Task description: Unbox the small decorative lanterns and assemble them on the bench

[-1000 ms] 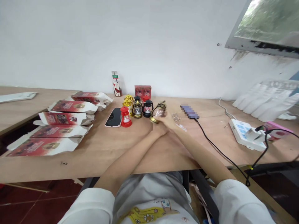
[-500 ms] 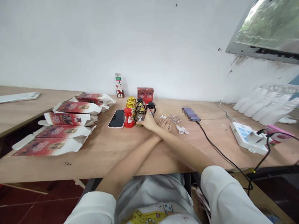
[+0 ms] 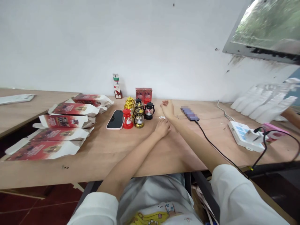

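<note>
Small toy lanterns stand grouped on the table: a red lantern (image 3: 127,120) in front, a bronze lantern (image 3: 139,119) beside it, a black lantern (image 3: 149,111) on the right, with gold ones behind. My right hand (image 3: 167,108) is off to the right of the black lantern, fingers loosely bent, no object visible in it. Below it my left hand (image 3: 163,128) rests on the wood with fingers curled in; whatever they may hold is hidden. Small white pieces (image 3: 162,117) lie just beyond the left hand. My right forearm covers most of the small metal parts.
Flattened red-and-white boxes (image 3: 61,137) overlap at left. A phone (image 3: 115,120) lies by the lanterns; another phone (image 3: 190,113) with a cable lies right. Two small red boxes (image 3: 143,93) and a packet (image 3: 117,87) stand by the wall. A power strip (image 3: 246,137) sits far right.
My right hand has let go of the lantern group and moved to the right and away from me. The left hand stays almost in place. The view has shifted slightly.
</note>
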Demonstrator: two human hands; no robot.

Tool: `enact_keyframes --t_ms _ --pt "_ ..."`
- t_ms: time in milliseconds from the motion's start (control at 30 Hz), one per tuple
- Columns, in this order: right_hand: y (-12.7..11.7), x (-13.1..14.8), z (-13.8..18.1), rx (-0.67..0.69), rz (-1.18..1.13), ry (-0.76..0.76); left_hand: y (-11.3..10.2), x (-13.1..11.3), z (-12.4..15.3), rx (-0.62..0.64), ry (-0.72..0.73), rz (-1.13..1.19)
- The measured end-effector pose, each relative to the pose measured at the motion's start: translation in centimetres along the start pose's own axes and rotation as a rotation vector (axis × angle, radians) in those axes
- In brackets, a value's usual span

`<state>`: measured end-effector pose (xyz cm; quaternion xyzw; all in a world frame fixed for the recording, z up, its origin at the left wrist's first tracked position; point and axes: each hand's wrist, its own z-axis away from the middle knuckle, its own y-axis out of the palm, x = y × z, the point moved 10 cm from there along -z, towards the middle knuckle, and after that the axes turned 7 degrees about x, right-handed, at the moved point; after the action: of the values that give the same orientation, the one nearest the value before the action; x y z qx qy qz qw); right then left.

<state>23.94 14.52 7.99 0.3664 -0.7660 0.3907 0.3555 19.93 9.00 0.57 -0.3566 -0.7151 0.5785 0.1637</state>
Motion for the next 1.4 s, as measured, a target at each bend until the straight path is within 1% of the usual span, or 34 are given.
enact_keyframes --t_ms 67,167,233,300,400,467,567,667,833,967,1067,1167,1267,1400 --pt "-0.3 -0.2 -2.1 -0.031 0.082 0.029 -0.1 -0.4 0.1 0.018 0.013 -0.030" --pt "0.8 0.0 -5.2 -0.004 0.225 0.018 0.1 -0.6 0.1 0.033 0.017 -0.066" --pt "2.4 0.5 -7.3 0.070 0.351 -0.013 0.2 -0.5 0.1 0.034 0.014 -0.082" --pt "4.2 1.0 -9.2 0.174 0.465 -0.054 0.3 -0.4 0.2 0.032 0.012 -0.094" --pt "6.0 1.1 -11.5 0.266 0.517 -0.086 0.4 -0.4 0.2 0.037 0.018 -0.108" --pt "7.0 1.1 -12.3 0.314 0.530 -0.122 0.3 -0.4 0.2 0.042 0.023 -0.117" --pt "8.8 1.2 -12.7 0.404 0.562 -0.199 -0.1 -0.5 0.4 0.036 0.006 -0.128" --pt "10.2 1.2 -12.7 0.480 0.614 -0.242 -0.7 -0.3 0.8 0.035 -0.056 -0.125" --pt "11.4 1.0 -12.8 0.558 0.743 -0.258 -1.2 0.3 1.6 0.038 -0.191 -0.103" --pt "11.4 1.4 -12.7 0.527 0.837 -0.304 -1.2 0.3 1.7 0.044 -0.231 -0.120" --pt "11.1 1.5 -12.6 0.487 0.911 -0.299 -1.1 0.0 1.5 0.072 -0.219 -0.141" --pt "10.5 1.8 -12.4 0.402 0.967 -0.294 -1.0 -0.5 1.3 0.088 -0.187 -0.159" --pt "10.1 2.0 -12.1 0.362 0.941 -0.282 -0.8 -0.8 1.2 0.098 -0.148 -0.172" --pt "9.3 1.4 -11.7 0.381 0.844 -0.179 -0.5 -0.7 1.0 0.099 -0.129 -0.170"
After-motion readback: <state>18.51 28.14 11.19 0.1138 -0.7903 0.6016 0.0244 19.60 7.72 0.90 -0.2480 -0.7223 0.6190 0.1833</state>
